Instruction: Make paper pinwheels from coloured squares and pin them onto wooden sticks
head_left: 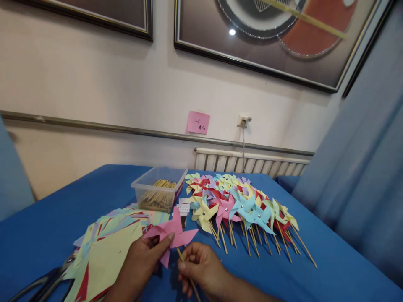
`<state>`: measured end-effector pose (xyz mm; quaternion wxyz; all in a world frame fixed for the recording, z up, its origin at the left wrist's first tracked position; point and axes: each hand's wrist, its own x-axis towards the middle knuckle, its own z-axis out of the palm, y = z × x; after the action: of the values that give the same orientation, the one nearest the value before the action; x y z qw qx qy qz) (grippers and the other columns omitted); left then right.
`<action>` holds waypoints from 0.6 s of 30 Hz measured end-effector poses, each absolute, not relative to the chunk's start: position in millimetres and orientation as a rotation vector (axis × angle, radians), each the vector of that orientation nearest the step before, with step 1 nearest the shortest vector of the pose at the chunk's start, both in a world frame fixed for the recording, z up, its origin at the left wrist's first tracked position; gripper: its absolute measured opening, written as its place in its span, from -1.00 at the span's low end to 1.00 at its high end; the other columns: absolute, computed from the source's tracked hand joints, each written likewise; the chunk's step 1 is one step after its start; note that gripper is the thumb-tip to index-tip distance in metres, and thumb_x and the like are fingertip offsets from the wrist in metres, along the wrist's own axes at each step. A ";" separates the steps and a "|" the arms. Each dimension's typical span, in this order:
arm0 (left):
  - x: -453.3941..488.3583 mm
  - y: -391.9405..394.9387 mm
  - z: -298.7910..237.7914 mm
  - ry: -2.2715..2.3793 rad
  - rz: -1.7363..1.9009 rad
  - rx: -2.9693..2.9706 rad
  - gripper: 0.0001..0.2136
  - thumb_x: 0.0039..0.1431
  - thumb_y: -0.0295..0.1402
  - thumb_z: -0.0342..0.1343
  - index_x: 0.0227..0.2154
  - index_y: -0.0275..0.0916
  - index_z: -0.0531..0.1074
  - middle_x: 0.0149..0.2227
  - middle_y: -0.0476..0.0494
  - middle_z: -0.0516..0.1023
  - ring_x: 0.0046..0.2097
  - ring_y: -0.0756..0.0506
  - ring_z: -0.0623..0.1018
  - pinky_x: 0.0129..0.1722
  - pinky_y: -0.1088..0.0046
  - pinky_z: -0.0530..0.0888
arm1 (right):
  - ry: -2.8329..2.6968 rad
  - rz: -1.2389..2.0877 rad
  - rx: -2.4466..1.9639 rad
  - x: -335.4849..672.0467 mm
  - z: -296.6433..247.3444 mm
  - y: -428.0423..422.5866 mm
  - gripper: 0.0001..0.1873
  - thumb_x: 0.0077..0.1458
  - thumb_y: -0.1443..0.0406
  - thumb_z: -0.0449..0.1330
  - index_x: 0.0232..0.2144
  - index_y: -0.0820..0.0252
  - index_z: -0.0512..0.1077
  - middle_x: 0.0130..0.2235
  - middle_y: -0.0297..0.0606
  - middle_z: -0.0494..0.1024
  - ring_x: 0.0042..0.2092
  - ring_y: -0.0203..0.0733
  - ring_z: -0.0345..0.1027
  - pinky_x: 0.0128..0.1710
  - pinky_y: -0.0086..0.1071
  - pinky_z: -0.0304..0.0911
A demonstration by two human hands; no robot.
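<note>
Pink pinwheel [171,235] sits right in front of me, low over the near edge of the counter [330,268], held between both my hands. My left hand [141,262] comes up from below and to the left of it; the thumb lies across the front of the pink folds and the fingers are tucked behind, so the paper is pinched between them. My right hand [201,266] is just below and to the right of the paper head, fingers curled together and nipping the thin wooden stick [185,268] that runs down from the pinwheel's centre and slants toward me. The two hands are close, nearly touching, with the stick between them.

Under my left hand lies a fanned stack of cut coloured paper squares [107,247], yellow on top with red, blue and purple edges showing. A pair of scissors [47,283] pokes out from under the stack at the lower left. Beyond the pinwheel stands a clear plastic tub [160,188] holding a bundle of sticks. To its right, a heap of finished pinwheels [245,207] in yellow, pink, blue, red and purple spreads over the blue cloth, their sticks pointing toward me.
</note>
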<state>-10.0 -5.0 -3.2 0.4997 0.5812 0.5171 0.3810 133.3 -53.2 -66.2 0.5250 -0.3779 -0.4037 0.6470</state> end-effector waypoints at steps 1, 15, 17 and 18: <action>-10.3 -4.5 -3.3 1.255 0.931 1.404 -0.64 -0.20 -0.02 0.26 -0.62 -0.26 0.41 -0.77 0.05 0.36 -0.69 0.01 0.27 -0.70 0.53 0.18 | -0.964 1.535 -0.899 133.5 -66.5 -52.9 -0.40 -0.31 -0.06 0.40 -0.44 0.22 0.26 -0.62 -0.44 0.43 -0.71 -0.42 0.23 -0.70 -0.56 0.09; -14.0 1.6 -3.5 1.267 1.009 1.378 -0.60 -0.22 0.03 0.25 -0.66 -0.26 0.41 -0.72 -0.04 0.44 -0.66 -0.06 0.38 -0.64 0.46 0.29 | -0.960 1.401 -0.996 135.4 -62.0 -50.0 -0.37 -0.37 -0.16 0.35 -0.49 0.19 0.25 -0.65 -0.46 0.40 -0.72 -0.41 0.19 -0.74 -0.55 0.06; -14.2 2.6 -4.6 1.273 0.992 1.397 -0.59 -0.20 0.03 0.24 -0.70 -0.25 0.38 -0.76 -0.01 0.39 -0.68 -0.05 0.35 -0.66 0.47 0.26 | -0.985 1.378 -1.033 136.2 -60.6 -50.3 -0.36 -0.36 -0.18 0.33 -0.51 0.19 0.25 -0.65 -0.47 0.39 -0.72 -0.42 0.18 -0.74 -0.56 0.03; -14.1 2.5 -4.8 1.273 0.992 1.401 -0.59 -0.19 0.03 0.24 -0.71 -0.25 0.36 -0.77 0.00 0.37 -0.69 -0.04 0.34 -0.67 0.48 0.25 | -1.003 1.365 -1.054 136.8 -59.7 -50.7 -0.37 -0.35 -0.18 0.33 -0.51 0.19 0.25 -0.65 -0.46 0.39 -0.72 -0.42 0.18 -0.73 -0.56 0.02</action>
<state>-14.1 2.5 -4.8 0.4813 0.5747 0.5221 0.4068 136.8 -50.7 -59.7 0.5423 -0.4438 -0.4225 0.5748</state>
